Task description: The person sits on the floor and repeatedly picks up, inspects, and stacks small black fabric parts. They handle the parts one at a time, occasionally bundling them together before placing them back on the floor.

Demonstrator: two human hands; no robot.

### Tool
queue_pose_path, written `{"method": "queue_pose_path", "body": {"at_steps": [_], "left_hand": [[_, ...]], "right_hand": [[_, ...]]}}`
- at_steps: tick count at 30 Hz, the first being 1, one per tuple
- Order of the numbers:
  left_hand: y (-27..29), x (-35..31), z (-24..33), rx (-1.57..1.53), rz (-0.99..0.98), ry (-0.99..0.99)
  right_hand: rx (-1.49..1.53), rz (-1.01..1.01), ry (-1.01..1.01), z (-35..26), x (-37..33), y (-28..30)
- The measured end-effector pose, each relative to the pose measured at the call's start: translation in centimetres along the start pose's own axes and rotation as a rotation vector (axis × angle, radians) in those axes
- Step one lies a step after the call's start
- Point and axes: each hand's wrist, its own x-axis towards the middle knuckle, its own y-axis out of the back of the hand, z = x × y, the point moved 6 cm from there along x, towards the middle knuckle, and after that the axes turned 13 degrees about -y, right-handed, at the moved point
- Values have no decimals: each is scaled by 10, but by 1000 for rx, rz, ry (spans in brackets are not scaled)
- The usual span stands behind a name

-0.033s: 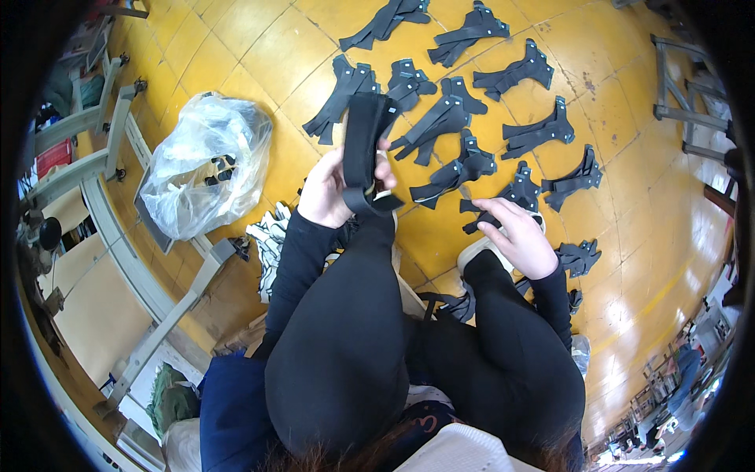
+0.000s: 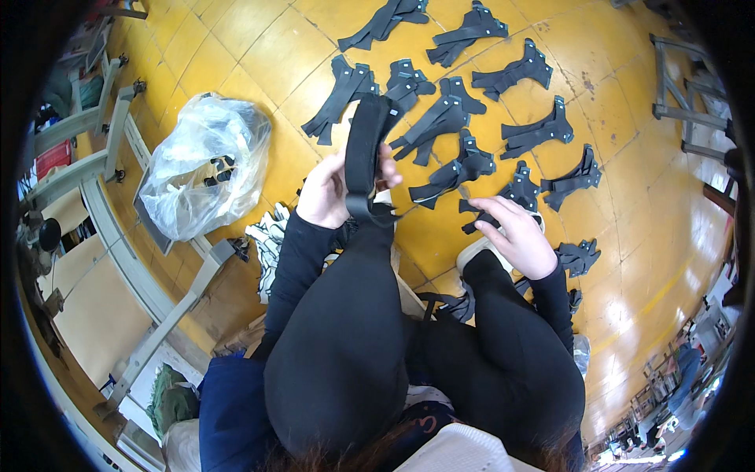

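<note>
My left hand (image 2: 324, 189) is closed around a folded black fabric strap (image 2: 363, 149), held upright above my left knee. A small pale label shows near the strap's upper end, and its lower end curls in a loop. Over my right knee, my right hand (image 2: 515, 238) has its fingers stretched out and holds nothing that I can see. Just past those fingertips lies a small bundle of black straps (image 2: 520, 187) on the floor. Another bundle (image 2: 445, 118) lies beyond the held strap, among several similar ones with small pale labels.
A clear plastic bag (image 2: 193, 145) with dark pieces inside sits at the left, beside a metal frame (image 2: 118, 228). Striped black-and-white material (image 2: 271, 240) lies by my left forearm. Yellow tiles (image 2: 629, 102) cover the floor. A grey metal stand (image 2: 684, 118) is at the far right.
The strap in my left hand has tilted slightly, and its lower loop has swung inward. My right hand looks nearly still.
</note>
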Motion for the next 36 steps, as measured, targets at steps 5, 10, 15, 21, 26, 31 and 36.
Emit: {"method": "queue_pose_path", "body": {"at_steps": [5,10,15,21,26,31,36], "left_hand": [[-19,8,-9,385,-206,109],[-38,13,-26,586,-298,139],[-46,15,-35,644,-338,79],[-47,17,-33,819,-356,-51],[-72,23,-11,1317,-483,-549],[-76,19,-6,1463,-508,-670],[-77,20,-5,1318,-481,-608]], "right_hand": [[291,34,124,-49,21,18],[373,155,129,-59,22,25],[588,205,-34,-33,19,19],[869,106,-130,-22,20,10],[982,50,-50,-36,23,12],[1068,5,-43,-37,23,11],[1061,56,-47,-31,22,14]]}}
